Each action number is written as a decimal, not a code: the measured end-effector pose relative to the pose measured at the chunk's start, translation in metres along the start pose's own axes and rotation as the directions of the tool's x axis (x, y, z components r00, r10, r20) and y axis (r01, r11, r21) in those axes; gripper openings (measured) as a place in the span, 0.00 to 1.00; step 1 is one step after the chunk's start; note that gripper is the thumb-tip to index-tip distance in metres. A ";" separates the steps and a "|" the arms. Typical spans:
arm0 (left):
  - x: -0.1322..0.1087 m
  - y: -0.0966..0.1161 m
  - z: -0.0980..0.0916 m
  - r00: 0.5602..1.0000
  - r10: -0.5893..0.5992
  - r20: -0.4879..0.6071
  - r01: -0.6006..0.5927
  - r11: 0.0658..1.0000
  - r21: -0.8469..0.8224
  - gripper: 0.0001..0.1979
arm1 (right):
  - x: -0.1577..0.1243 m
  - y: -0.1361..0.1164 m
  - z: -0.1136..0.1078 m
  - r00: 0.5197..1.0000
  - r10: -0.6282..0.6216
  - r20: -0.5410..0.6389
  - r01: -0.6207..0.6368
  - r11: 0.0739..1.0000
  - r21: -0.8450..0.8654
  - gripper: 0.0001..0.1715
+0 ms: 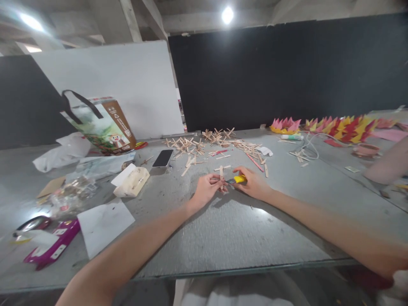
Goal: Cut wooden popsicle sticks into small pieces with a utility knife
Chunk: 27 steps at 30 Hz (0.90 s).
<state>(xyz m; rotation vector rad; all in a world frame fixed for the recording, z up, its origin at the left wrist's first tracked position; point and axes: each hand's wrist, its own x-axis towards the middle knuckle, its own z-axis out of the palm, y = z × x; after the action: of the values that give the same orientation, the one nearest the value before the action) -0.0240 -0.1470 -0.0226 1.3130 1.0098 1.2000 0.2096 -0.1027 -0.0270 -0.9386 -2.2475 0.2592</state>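
Near the middle of the table, my left hand (208, 187) pinches a wooden craft stick (221, 173) that stands roughly upright between the fingers. It seems crossed with another stick, though the fingers hide part of it. My right hand (253, 183) is closed around a yellow-handled utility knife (239, 179), its blade end pointing left at the stick. The tip of the blade is too small to make out clearly. Just beyond both hands lie loose craft sticks (248, 148) and a heap of sticks joined into star shapes (188, 145).
A phone (162, 158), a tissue pack (132, 182), a white sheet (105, 225) and a purple pack (57, 244) lie to the left, with a shopping bag (105, 127) behind. Folded paper pieces (344, 127) and a white cable (310, 146) are at the right. Another person's arm (390, 161) reaches in there.
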 end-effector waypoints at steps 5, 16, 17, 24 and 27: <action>0.005 -0.004 -0.002 0.999 -0.026 -0.020 0.025 0.999 -0.043 0.23 | -0.003 -0.012 -0.003 0.989 -0.094 0.117 0.092 0.996 0.019 0.24; 0.003 0.000 -0.002 0.999 -0.023 -0.033 0.018 0.992 -0.126 0.20 | 0.008 0.004 0.005 0.992 -0.097 0.080 0.098 0.995 -0.011 0.21; 0.003 0.000 -0.001 0.999 -0.020 -0.032 0.015 0.992 -0.128 0.20 | 0.007 0.005 0.005 0.992 -0.101 0.076 0.102 0.995 -0.009 0.20; 0.003 -0.002 -0.002 1.000 -0.007 -0.026 0.003 0.992 -0.123 0.18 | 0.005 0.006 0.006 0.993 -0.106 0.047 0.106 0.994 -0.002 0.20; 0.003 -0.002 -0.002 1.000 0.000 -0.022 -0.002 0.993 -0.114 0.18 | 0.005 0.006 0.006 0.994 -0.104 0.038 0.104 0.995 -0.002 0.19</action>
<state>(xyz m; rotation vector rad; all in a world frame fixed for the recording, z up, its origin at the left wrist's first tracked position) -0.0258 -0.1430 -0.0248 1.2137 0.9416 1.2568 0.2064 -0.0938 -0.0316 -0.8222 -2.3239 0.2282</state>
